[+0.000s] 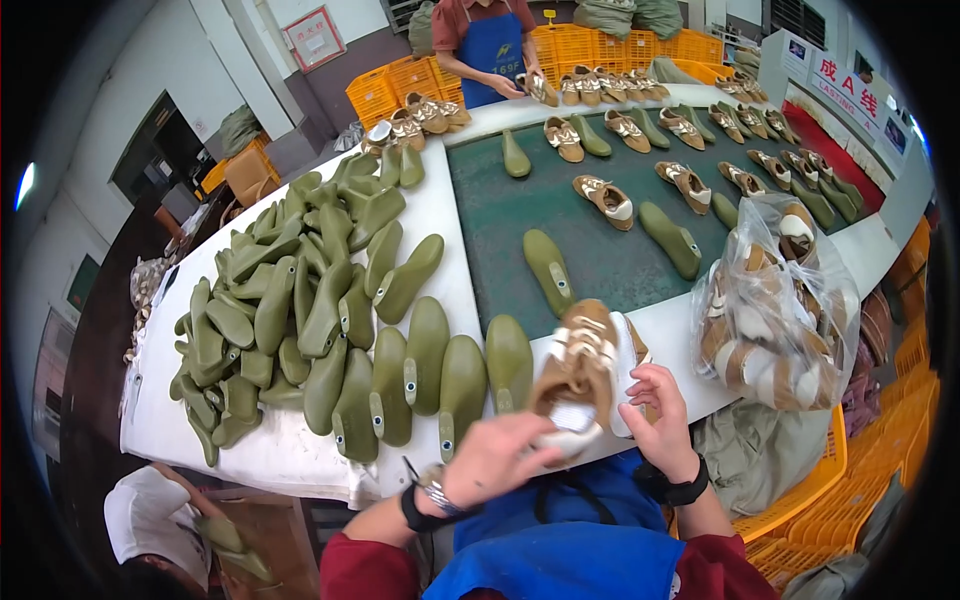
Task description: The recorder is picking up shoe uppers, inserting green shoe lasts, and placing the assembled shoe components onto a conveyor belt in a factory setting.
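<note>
A brown-and-white shoe [580, 375] is held above the near edge of the desk [450, 215], clamped by the left hand [495, 455] and right hand [660, 420], while many green shoe forms [300, 310] are left bare beside it.

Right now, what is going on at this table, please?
A person holds a brown and white shoe in both hands: the left hand at its near end, the right hand along its side. Olive green shoe lasts lie piled on the white table to the left. A clear bag of shoes stands to the right. Across the green belt, another worker handles shoes.
</note>
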`<move>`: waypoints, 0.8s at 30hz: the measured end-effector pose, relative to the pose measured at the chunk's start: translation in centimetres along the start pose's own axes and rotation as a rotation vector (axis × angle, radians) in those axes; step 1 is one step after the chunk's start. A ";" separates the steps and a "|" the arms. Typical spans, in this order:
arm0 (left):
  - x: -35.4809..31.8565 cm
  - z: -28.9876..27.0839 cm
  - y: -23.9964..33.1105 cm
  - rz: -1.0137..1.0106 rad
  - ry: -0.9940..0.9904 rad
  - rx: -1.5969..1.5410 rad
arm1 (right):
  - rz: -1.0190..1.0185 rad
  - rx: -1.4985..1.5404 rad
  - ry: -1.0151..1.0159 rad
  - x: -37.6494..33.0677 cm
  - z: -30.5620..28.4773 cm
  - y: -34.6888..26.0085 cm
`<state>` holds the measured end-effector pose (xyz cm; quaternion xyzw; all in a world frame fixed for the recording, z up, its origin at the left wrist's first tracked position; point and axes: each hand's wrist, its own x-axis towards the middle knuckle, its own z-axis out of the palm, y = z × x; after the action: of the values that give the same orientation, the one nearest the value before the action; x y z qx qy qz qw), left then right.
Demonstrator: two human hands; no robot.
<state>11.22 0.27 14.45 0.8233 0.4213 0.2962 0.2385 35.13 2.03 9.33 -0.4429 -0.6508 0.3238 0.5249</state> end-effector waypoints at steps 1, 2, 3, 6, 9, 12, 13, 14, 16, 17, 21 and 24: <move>0.8 -1.6 -0.4 -0.085 -0.008 -0.016 | 0.013 -0.092 -0.062 -0.2 -0.9 1.1; 1.9 -2.6 -1.1 -0.113 0.040 0.039 | -0.028 -0.296 -0.164 -0.7 -2.3 2.7; 3.1 -3.5 -2.1 -0.147 0.090 0.098 | -0.024 -0.300 -0.154 -1.2 -2.9 3.5; 8.1 -5.8 -7.2 -0.262 0.069 0.294 | 0.018 -0.602 -0.292 -3.1 -4.1 6.0; 12.6 -6.1 -15.7 -0.343 0.040 0.364 | 0.031 -0.530 -0.307 -3.6 -4.0 7.5; 16.9 -3.7 -22.8 -0.392 0.004 0.527 | 0.085 -0.462 -0.280 -3.7 -4.7 9.3; 17.9 -2.6 -24.8 -0.411 0.021 0.546 | 0.120 -0.414 -0.242 -3.9 -4.8 10.0; 19.4 -0.8 -27.2 -0.440 0.011 0.519 | 0.137 -0.513 -0.235 -4.4 -5.3 10.8; 21.8 2.3 -29.3 -0.503 0.011 0.488 | 0.093 -0.562 -0.207 -5.2 -5.7 13.2; 22.6 3.8 -29.7 -0.534 0.020 0.480 | 0.048 -0.608 -0.188 -5.2 -5.6 13.6; 25.5 6.2 -31.8 -0.605 0.018 0.536 | 0.062 -0.737 -0.149 -4.6 -4.6 14.3; 26.3 5.7 -34.9 -0.652 0.076 0.550 | 0.077 -0.734 -0.137 -4.1 -4.3 13.9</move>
<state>8.24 39.98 -4.46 0.6686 0.7313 0.1121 0.0754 42.86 3.65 -3.54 -0.6033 -0.7398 0.1173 0.2739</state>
